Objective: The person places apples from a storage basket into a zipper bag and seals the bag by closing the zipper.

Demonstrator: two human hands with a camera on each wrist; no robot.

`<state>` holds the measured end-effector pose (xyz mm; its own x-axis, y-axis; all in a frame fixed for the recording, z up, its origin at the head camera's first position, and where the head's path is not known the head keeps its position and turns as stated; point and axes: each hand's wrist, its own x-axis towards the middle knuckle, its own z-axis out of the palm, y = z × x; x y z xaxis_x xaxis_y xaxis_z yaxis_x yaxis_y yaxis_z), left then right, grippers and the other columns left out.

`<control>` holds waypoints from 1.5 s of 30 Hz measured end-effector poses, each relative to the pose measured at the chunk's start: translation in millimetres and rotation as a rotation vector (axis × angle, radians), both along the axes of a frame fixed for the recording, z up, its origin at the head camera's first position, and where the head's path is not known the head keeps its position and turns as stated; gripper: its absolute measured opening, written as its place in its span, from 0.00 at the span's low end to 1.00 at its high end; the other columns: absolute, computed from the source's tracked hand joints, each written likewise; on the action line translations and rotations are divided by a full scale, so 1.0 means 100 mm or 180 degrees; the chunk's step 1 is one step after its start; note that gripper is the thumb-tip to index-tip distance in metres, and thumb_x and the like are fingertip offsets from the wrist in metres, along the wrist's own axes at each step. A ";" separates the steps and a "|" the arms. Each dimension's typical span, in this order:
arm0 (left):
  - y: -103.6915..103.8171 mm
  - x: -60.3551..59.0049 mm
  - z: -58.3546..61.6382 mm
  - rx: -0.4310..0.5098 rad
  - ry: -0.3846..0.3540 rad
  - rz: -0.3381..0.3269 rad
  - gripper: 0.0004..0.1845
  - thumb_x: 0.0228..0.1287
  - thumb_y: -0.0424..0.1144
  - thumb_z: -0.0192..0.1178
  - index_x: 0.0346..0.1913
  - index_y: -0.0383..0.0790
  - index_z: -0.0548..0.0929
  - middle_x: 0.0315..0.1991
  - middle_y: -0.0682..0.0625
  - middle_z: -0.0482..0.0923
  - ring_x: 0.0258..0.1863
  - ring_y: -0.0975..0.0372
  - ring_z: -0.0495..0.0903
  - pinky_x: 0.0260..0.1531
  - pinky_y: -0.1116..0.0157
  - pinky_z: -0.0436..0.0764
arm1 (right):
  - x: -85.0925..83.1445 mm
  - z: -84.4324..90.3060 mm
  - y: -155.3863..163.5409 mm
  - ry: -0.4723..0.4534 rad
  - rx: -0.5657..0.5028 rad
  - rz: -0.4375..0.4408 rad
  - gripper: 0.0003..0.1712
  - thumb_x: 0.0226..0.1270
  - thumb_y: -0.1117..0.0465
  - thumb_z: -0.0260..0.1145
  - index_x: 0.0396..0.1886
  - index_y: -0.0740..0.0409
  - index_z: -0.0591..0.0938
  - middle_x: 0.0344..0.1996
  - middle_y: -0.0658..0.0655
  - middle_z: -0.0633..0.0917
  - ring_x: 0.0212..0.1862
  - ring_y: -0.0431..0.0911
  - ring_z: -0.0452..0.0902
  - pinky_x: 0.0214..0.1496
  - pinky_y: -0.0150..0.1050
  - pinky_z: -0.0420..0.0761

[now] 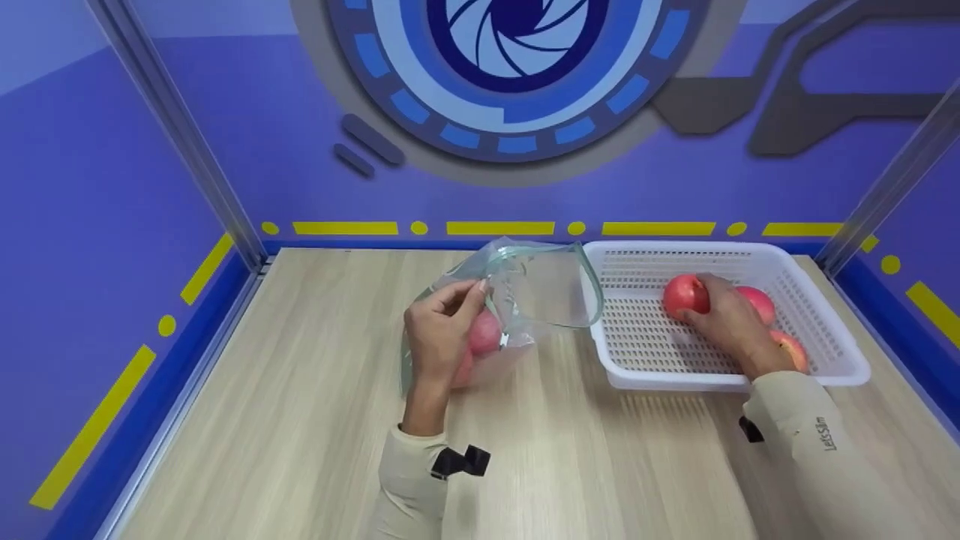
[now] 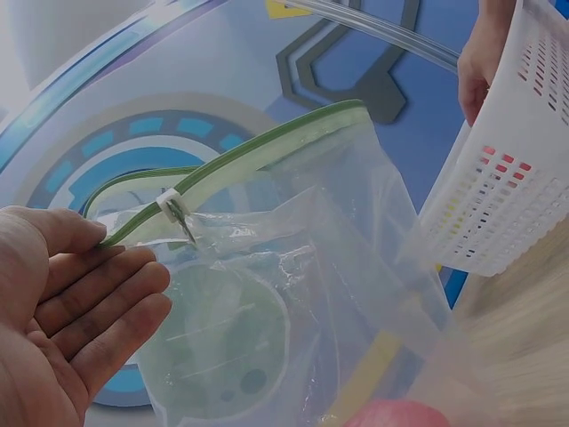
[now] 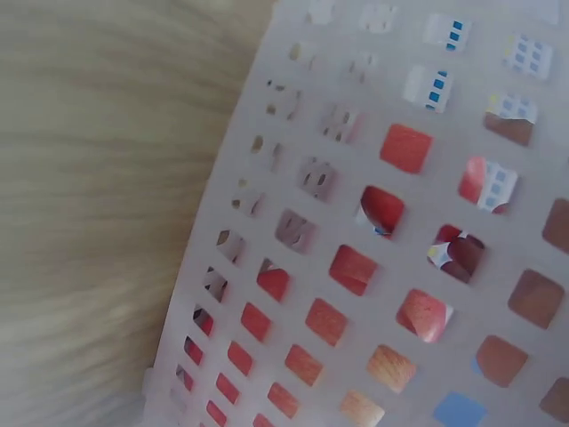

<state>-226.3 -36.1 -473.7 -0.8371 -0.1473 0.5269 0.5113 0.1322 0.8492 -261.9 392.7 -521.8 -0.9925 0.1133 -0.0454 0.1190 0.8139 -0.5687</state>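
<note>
Between thumb and finger, my left hand (image 1: 437,330) pinches the green zip edge of a clear zip bag (image 1: 544,289). The bag's mouth gapes toward the basket, and a small slider (image 2: 169,205) shows on its zip in the left wrist view. Inside the bag lie red apples (image 1: 485,332), partly hidden by the hand. My right hand (image 1: 727,319) reaches into a white plastic basket (image 1: 675,381) and grips a red apple (image 1: 679,296) with thumb and fingers. Two more apples, one behind the hand (image 1: 759,304) and one by the wrist (image 1: 792,350), sit close by.
The basket stands at the right rear of a wood-grain table (image 1: 570,450), its perforated wall (image 3: 267,205) filling much of the right wrist view. Blue printed panels (image 1: 480,199) enclose the back and sides, with metal posts (image 1: 180,135) at the corners.
</note>
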 end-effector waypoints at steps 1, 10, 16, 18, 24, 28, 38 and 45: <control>0.00 0.00 0.00 -0.0002 0.0006 -0.0002 0.06 0.70 0.37 0.73 0.44 0.38 0.94 0.36 0.55 0.91 0.32 0.61 0.85 0.37 0.67 0.85 | -0.01 -0.01 0.00 0.0004 -0.0009 0.0025 0.52 0.73 0.55 0.75 0.84 0.64 0.55 0.73 0.75 0.66 0.70 0.73 0.65 0.70 0.74 0.65; 0.00 -0.02 0.00 -0.0009 -0.0029 -0.0013 0.07 0.71 0.38 0.72 0.44 0.39 0.94 0.36 0.54 0.91 0.33 0.61 0.84 0.38 0.67 0.85 | -0.07 -0.02 0.03 0.0184 0.0275 -0.0057 0.48 0.75 0.51 0.72 0.81 0.69 0.59 0.68 0.76 0.64 0.65 0.73 0.64 0.70 0.74 0.65; 0.01 -0.02 -0.03 0.0018 -0.0049 -0.0004 0.07 0.71 0.38 0.72 0.45 0.38 0.94 0.37 0.53 0.91 0.34 0.60 0.85 0.40 0.66 0.87 | -0.13 -0.01 0.08 0.0226 0.0287 -0.0016 0.47 0.77 0.52 0.69 0.82 0.68 0.57 0.76 0.77 0.57 0.72 0.75 0.59 0.73 0.75 0.58; 0.00 -0.01 -0.03 0.0017 -0.0051 0.0004 0.07 0.71 0.38 0.73 0.45 0.38 0.94 0.38 0.53 0.91 0.35 0.60 0.85 0.41 0.66 0.87 | -0.16 -0.02 0.09 0.0105 0.0292 0.0021 0.49 0.78 0.52 0.68 0.84 0.68 0.53 0.79 0.77 0.54 0.75 0.75 0.55 0.74 0.75 0.55; 0.00 -0.02 -0.03 0.0017 -0.0075 0.0012 0.07 0.70 0.38 0.73 0.44 0.38 0.94 0.37 0.53 0.91 0.35 0.60 0.85 0.41 0.65 0.87 | -0.19 -0.03 0.11 0.0065 0.0453 0.0126 0.49 0.76 0.53 0.69 0.82 0.71 0.55 0.72 0.79 0.61 0.70 0.74 0.60 0.73 0.75 0.59; -0.01 -0.03 -0.03 -0.0005 -0.0051 0.0019 0.07 0.71 0.39 0.72 0.44 0.38 0.94 0.37 0.53 0.91 0.34 0.61 0.85 0.40 0.65 0.87 | -0.21 -0.04 0.10 0.0236 0.0555 0.0194 0.45 0.72 0.52 0.71 0.76 0.74 0.64 0.64 0.78 0.64 0.63 0.73 0.65 0.68 0.75 0.66; -0.03 -0.05 -0.03 -0.0023 -0.0039 0.0001 0.07 0.71 0.37 0.72 0.45 0.37 0.93 0.38 0.53 0.91 0.35 0.60 0.86 0.41 0.65 0.87 | -0.20 -0.05 0.06 -0.0208 0.0072 0.0249 0.52 0.69 0.47 0.75 0.79 0.69 0.59 0.70 0.76 0.65 0.67 0.72 0.63 0.70 0.75 0.64; -0.04 -0.04 -0.03 -0.0004 -0.0015 -0.0001 0.07 0.71 0.36 0.72 0.45 0.36 0.93 0.39 0.52 0.91 0.35 0.59 0.86 0.41 0.64 0.87 | -0.14 0.04 0.03 -0.0063 -0.0192 0.0135 0.54 0.68 0.44 0.76 0.80 0.66 0.61 0.69 0.74 0.70 0.64 0.70 0.68 0.69 0.73 0.68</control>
<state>-230.7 -39.8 -476.3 -0.8396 -0.1462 0.5232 0.5074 0.1331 0.8514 -275.8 395.9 -518.1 -0.9952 0.0677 -0.0704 0.0968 0.7827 -0.6148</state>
